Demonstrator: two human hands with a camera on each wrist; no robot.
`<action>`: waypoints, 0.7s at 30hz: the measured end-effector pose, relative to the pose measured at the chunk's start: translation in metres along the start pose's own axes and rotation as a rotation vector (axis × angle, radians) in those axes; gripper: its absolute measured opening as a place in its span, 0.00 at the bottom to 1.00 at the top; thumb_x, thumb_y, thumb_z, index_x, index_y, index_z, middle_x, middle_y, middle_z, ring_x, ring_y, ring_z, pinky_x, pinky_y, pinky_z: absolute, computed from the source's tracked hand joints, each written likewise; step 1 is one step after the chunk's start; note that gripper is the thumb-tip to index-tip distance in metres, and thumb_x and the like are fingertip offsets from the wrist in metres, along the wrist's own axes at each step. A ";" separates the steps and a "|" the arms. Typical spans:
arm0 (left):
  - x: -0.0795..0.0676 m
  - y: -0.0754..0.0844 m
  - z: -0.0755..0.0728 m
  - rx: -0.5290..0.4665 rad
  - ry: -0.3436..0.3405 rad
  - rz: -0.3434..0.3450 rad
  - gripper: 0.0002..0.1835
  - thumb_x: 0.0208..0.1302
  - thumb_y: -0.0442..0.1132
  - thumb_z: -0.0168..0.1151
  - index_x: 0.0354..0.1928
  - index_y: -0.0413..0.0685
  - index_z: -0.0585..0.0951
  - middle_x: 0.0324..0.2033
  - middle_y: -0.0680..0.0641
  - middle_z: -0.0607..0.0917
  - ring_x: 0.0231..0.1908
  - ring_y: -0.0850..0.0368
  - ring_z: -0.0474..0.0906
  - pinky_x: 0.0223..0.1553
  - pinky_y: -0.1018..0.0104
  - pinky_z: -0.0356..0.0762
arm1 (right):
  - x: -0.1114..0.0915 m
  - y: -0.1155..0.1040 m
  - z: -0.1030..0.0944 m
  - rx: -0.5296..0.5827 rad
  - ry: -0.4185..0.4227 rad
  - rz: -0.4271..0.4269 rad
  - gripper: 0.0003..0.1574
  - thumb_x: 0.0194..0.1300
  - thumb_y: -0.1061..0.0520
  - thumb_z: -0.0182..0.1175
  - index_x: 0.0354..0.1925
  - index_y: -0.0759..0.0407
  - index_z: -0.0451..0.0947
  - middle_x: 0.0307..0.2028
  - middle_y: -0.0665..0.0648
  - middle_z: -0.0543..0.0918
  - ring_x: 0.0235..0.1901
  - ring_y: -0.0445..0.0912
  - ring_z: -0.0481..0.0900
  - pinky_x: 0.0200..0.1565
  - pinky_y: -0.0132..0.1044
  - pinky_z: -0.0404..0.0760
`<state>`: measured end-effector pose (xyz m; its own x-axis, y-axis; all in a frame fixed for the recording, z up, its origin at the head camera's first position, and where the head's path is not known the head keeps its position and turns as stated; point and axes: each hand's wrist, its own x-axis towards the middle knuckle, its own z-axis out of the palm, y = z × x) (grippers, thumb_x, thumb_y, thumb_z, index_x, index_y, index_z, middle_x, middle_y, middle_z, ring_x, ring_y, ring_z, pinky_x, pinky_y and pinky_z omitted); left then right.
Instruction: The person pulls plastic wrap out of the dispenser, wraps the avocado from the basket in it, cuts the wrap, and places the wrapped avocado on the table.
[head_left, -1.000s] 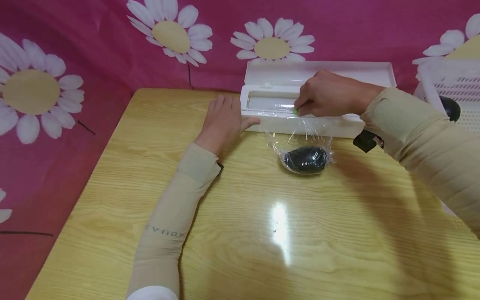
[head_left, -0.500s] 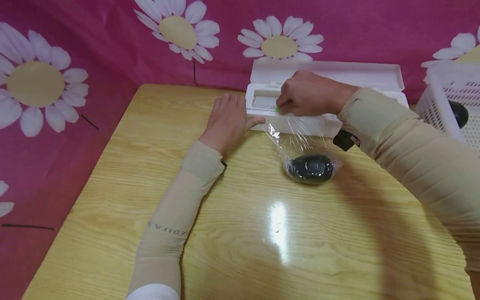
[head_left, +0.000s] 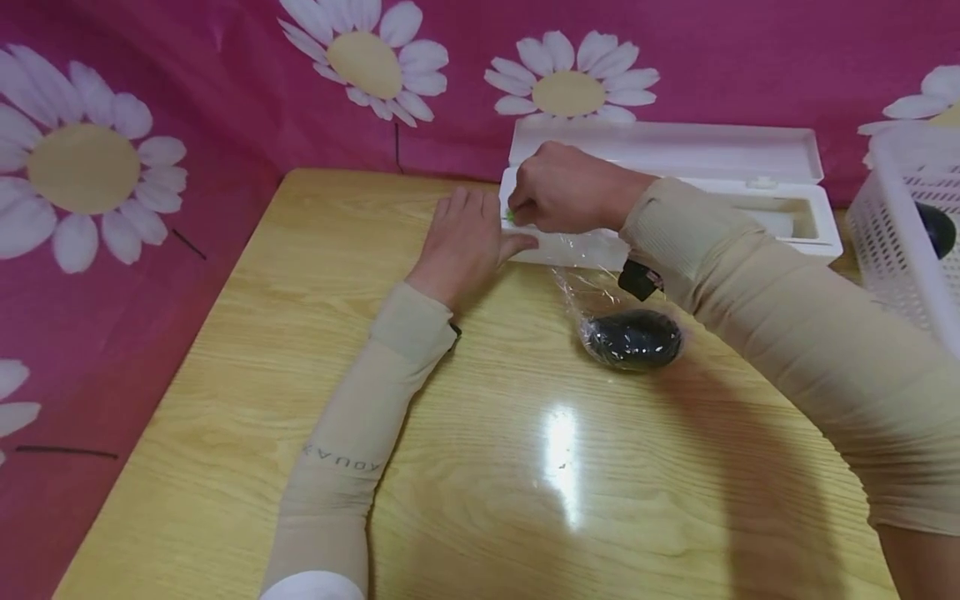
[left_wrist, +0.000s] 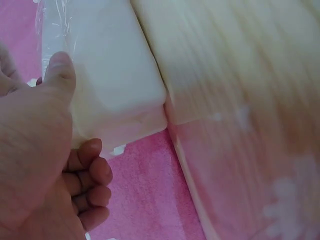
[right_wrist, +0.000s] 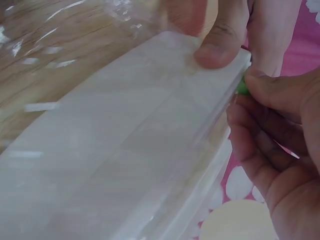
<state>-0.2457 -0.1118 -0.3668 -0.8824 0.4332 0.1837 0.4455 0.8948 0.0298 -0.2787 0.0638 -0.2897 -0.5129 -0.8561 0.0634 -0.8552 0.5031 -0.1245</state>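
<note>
In the head view, a long white cling film dispenser (head_left: 831,227) lies at the back of the table with its lid (head_left: 720,150) raised. My left hand (head_left: 456,250) holds its left end, the thumb on the front face (left_wrist: 112,60) and the fingers around the corner. My right hand (head_left: 572,190) pinches a small green slide cutter (right_wrist: 242,87) at the dispenser's left end, close to the left thumb. Clear film (head_left: 572,292) runs from the dispenser's front down to a glossy dark oval object (head_left: 636,340) wrapped in film; its kind cannot be told.
A white perforated basket (head_left: 888,246) stands on the right, with another dark rounded object (head_left: 936,232) inside. Pink cloth with daisies (head_left: 465,33) hangs behind the wooden table (head_left: 480,467).
My right hand has slid the green cutter leftward along the dispenser to its left end. The wrapped dark object sits a little farther from the dispenser. My left hand keeps its hold.
</note>
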 end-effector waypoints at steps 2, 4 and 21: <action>0.000 0.000 0.000 0.006 0.022 0.012 0.36 0.71 0.71 0.52 0.48 0.40 0.74 0.42 0.42 0.78 0.49 0.45 0.71 0.54 0.56 0.69 | 0.003 -0.002 0.000 0.000 -0.009 0.017 0.13 0.65 0.66 0.62 0.24 0.61 0.85 0.21 0.58 0.83 0.25 0.49 0.76 0.37 0.46 0.78; 0.000 0.000 0.000 0.012 0.031 0.015 0.36 0.71 0.71 0.52 0.48 0.40 0.75 0.42 0.42 0.78 0.49 0.45 0.71 0.54 0.56 0.69 | 0.005 -0.004 -0.001 0.005 -0.016 0.037 0.12 0.67 0.66 0.62 0.27 0.61 0.87 0.23 0.58 0.86 0.27 0.50 0.79 0.38 0.46 0.79; -0.001 -0.004 -0.014 -0.130 -0.098 -0.033 0.42 0.70 0.74 0.47 0.64 0.43 0.71 0.53 0.45 0.78 0.59 0.47 0.65 0.67 0.54 0.61 | -0.012 -0.020 -0.013 -0.039 -0.008 0.206 0.13 0.73 0.57 0.59 0.38 0.64 0.87 0.30 0.63 0.88 0.34 0.56 0.85 0.46 0.52 0.83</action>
<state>-0.2445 -0.1175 -0.3538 -0.9048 0.4176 0.0836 0.4258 0.8901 0.1622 -0.2565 0.0655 -0.2753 -0.6765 -0.7357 0.0329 -0.7348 0.6714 -0.0959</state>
